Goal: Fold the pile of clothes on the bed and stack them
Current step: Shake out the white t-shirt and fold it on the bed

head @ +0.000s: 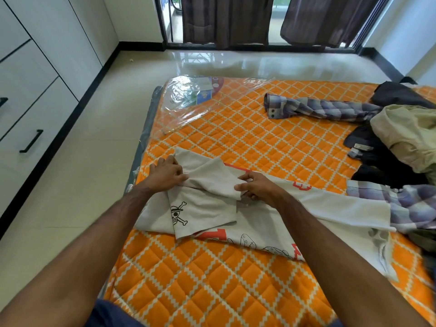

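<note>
A white T-shirt (313,208) with red and black prints and a skull-and-bones mark lies flat across the orange quilted mattress (247,138). One grey-white sleeve (207,178) is folded over the shirt's body. My left hand (165,174) pinches the sleeve's fold at the shoulder end. My right hand (257,188) pinches the sleeve's hem end between thumb and fingers. A heap of unfolded clothes (405,140) lies at the right edge of the bed: a beige garment, dark pieces and a blue plaid shirt (316,108) whose sleeve stretches toward the middle.
Clear plastic wrap (188,100) covers the mattress's far left corner. A white wardrobe with black handles (30,140) stands along the left wall across a strip of tiled floor (99,147). Dark curtains (226,20) hang over the glass doors at the back.
</note>
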